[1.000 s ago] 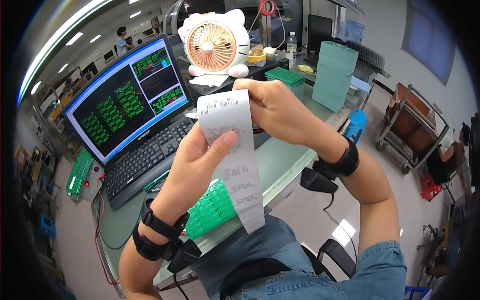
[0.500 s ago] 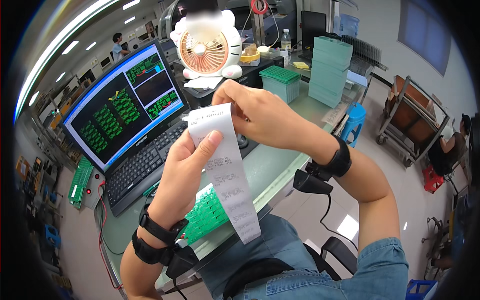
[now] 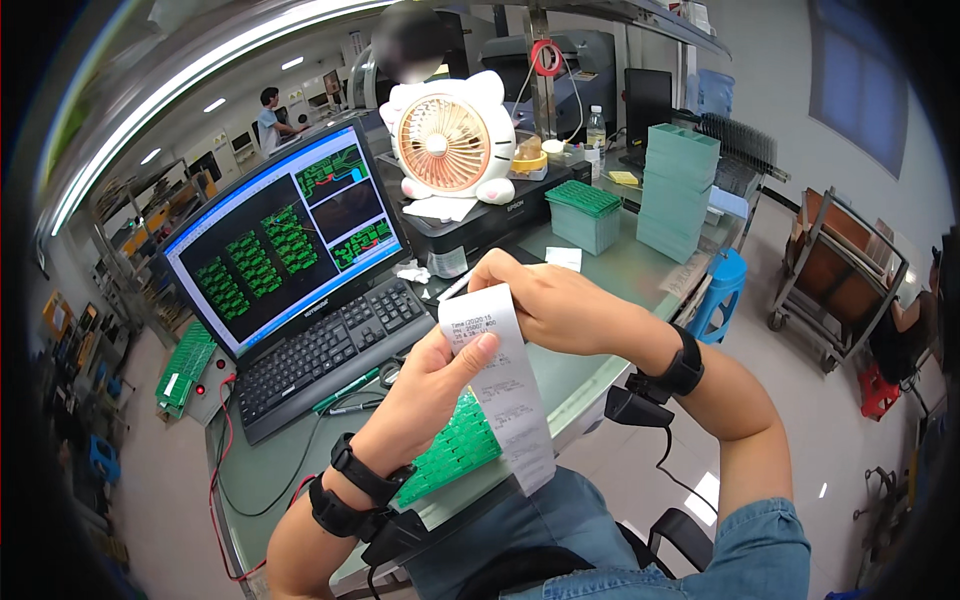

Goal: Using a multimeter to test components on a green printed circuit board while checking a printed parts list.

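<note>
A long white printed paper strip [image 3: 512, 395], like a receipt, hangs down in front of me, its lower end over my lap. My left hand [image 3: 425, 385] is closed on its left edge near the top, thumb across the printed face. Bent fingers of my right hand [image 3: 545, 305] grip the strip's top right corner; their tips are partly hidden behind the paper. Beneath the strip, a green circuit board panel [image 3: 450, 448] lies at the desk's near edge, partly covered by my left wrist and the paper.
To the left stand a monitor [image 3: 285, 235] and a black keyboard [image 3: 325, 355]. A lit fan [image 3: 440, 145] sits on a black printer [image 3: 470, 225]. Beyond my right hand are a small white paper [image 3: 563, 258], a stack of green boards [image 3: 585, 215] and tall pale green stacks [image 3: 678, 190].
The whole view has shifted, so the desk appears lower and farther right. My right hand's fingers have come down onto the strip's top corner, and the strip's upper part has been drawn over or shortened.
</note>
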A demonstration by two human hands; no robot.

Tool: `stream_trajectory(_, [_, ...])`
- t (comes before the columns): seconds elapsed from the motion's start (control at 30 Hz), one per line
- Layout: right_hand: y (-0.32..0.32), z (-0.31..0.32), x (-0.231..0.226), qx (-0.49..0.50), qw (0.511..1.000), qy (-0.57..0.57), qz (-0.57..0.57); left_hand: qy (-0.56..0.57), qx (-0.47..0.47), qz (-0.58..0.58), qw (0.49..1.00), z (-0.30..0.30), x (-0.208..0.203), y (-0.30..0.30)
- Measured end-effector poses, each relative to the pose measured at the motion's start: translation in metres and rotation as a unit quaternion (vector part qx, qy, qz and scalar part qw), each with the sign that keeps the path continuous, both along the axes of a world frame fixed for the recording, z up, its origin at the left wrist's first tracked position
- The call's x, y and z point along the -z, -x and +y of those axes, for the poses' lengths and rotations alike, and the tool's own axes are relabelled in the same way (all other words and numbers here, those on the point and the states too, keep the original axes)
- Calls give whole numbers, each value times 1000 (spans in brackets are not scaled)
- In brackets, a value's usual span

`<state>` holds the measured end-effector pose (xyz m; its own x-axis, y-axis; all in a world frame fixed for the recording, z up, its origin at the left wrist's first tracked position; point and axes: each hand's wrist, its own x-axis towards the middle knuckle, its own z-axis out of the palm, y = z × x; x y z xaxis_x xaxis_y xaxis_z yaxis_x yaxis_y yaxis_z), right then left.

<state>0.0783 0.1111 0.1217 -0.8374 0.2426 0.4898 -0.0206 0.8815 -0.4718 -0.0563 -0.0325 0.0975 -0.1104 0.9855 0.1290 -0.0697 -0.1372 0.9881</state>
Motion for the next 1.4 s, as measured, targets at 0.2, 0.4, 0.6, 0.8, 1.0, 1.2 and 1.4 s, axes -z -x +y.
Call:
stream_trajectory(0.2, [-6,0,-8,34,969,-223,97,-23,14,10,1000,-5,-8,0])
stream_trajectory(0.4, [-8,8,-2,0,992,-42,116,-4,8,-44,999,1,-9,-2])
stream_trajectory(0.6, [-3,-5,9,-69,924,374,47,-77,-43,15,996,4,-6,-2])
stream_trajectory(0.8, [-12,-29,53,-183,904,383,-50,-117,-166,-106,973,26,-34,43])
stream_trajectory(1.0, [-44,-24,86,-67,871,468,-136,-141,-246,-143,948,31,-32,122])
stream_trajectory(1.2, [-68,-2,127,-53,818,548,-166,-99,-321,-132,933,36,-10,171])
stream_trajectory(1.4, [-74,3,130,-56,779,601,-169,-65,-336,-120,932,43,7,170])
